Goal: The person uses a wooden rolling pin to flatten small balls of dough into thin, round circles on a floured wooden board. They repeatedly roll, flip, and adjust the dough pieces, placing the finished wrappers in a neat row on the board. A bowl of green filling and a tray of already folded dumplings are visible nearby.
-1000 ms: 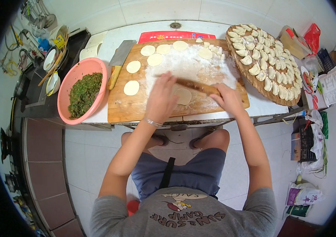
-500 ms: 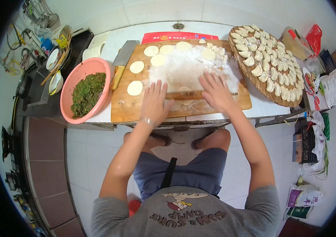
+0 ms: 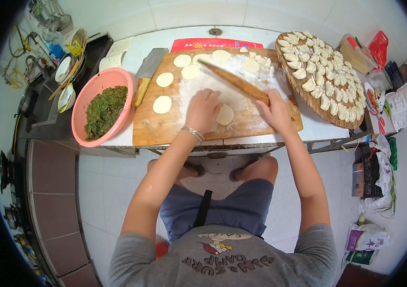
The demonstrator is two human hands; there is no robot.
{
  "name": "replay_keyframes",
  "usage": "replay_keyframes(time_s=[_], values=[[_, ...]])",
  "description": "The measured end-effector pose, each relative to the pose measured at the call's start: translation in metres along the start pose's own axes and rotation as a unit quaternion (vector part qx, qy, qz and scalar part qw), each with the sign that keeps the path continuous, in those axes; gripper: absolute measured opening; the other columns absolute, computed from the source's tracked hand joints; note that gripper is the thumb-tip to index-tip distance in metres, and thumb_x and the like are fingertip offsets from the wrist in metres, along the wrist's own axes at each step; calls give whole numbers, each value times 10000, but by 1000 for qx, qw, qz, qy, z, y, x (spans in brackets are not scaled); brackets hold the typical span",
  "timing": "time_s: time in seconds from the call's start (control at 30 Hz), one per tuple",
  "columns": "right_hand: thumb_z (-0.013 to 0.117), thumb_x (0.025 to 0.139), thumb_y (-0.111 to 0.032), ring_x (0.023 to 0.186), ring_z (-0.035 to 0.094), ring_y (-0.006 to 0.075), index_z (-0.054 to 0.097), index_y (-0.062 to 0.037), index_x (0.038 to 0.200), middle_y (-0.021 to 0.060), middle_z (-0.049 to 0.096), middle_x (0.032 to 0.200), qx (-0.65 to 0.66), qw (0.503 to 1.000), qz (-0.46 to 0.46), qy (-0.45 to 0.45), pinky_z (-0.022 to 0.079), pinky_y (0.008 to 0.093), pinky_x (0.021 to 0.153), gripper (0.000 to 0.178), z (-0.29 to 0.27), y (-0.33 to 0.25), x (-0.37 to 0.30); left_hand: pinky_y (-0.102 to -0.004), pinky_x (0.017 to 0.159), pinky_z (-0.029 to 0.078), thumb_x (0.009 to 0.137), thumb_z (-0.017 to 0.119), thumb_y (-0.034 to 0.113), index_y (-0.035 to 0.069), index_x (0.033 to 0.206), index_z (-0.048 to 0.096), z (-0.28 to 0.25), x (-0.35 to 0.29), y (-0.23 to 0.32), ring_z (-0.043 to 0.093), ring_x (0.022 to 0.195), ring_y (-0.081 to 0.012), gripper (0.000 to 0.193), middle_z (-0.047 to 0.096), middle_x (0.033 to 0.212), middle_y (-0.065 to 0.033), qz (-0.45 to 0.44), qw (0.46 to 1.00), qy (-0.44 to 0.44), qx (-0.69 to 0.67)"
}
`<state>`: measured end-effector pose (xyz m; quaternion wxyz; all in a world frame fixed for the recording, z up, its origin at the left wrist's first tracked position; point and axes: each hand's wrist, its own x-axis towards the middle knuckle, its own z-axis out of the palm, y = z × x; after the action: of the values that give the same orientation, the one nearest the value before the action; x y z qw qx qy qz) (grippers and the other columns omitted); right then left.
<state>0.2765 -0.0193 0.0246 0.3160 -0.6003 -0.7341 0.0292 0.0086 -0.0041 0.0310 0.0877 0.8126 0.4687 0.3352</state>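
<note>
My right hand point(image 3: 276, 112) is closed around the near end of a wooden rolling pin point(image 3: 234, 81), which slants up and left across the floured board. Close to the left edge of a round dough wrapper point(image 3: 225, 115) is my left hand point(image 3: 204, 110), its fingers bent but apart and apparently holding nothing; whether its thumb touches the dough is hard to see. More rolled wrappers point(image 3: 162, 104) lie along the left and far side of the wooden cutting board point(image 3: 146, 131). Small dough pieces point(image 3: 264, 61) sit in the flour at its far right.
A pink bowl point(image 3: 80, 107) of chopped green filling stands left of the board. Between them lies a cleaver point(image 3: 151, 64) with its handle toward me. On the right, a round wooden board point(image 3: 304, 93) carries many shaped dumplings. A red sheet point(image 3: 184, 45) lies behind.
The rolling pin has come up off the wrapper and swung from level to slanted, held by my right hand alone. My left hand has let go of it and moved right, beside the wrapper.
</note>
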Motion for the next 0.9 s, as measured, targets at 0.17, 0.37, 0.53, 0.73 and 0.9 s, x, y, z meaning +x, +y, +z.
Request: replay_keyframes(time_s=[0.17, 0.37, 0.53, 0.73, 0.9], values=[[689, 885, -330, 887, 614, 372, 593, -29, 1078, 157, 591, 980, -38, 994, 42, 91, 494, 454, 717, 370, 3, 17, 3, -400, 871, 501, 792, 701, 94, 35, 1090, 641, 39, 12, -10, 601, 952, -342, 310, 608, 1021, -163, -85, 990, -85, -76], [714, 864, -321, 861, 614, 352, 592, -37, 1076, 140, 581, 952, -80, 987, 42, 131, 496, 448, 696, 375, 14, 27, -3, -376, 763, 534, 764, 727, 91, 10, 914, 671, 26, 26, -7, 653, 807, -281, 180, 661, 849, -119, -123, 974, -181, -61], [718, 861, -311, 884, 611, 330, 589, -48, 1080, 121, 576, 959, -84, 987, 38, 129, 498, 438, 689, 366, 15, 22, -5, -351, 738, 539, 797, 719, 96, 12, 897, 682, 6, 23, 24, 667, 793, -258, 136, 684, 849, -132, -59, 978, -160, -122], [719, 858, -306, 887, 608, 330, 589, -52, 1082, 118, 577, 963, -85, 989, 24, 119, 498, 436, 694, 363, 13, 21, -2, -379, 746, 537, 827, 697, 133, -10, 927, 678, 10, 14, 8, 668, 787, -303, 176, 684, 853, -160, -213, 958, -100, -165], [731, 838, -300, 872, 611, 339, 597, -72, 1055, 108, 587, 942, -60, 995, -41, 68, 502, 431, 702, 342, -3, 21, -8, -433, 891, 497, 822, 704, 141, -15, 1099, 638, -24, -7, 1, 602, 1046, -362, 325, 628, 1132, -201, -150, 988, 37, 6]])
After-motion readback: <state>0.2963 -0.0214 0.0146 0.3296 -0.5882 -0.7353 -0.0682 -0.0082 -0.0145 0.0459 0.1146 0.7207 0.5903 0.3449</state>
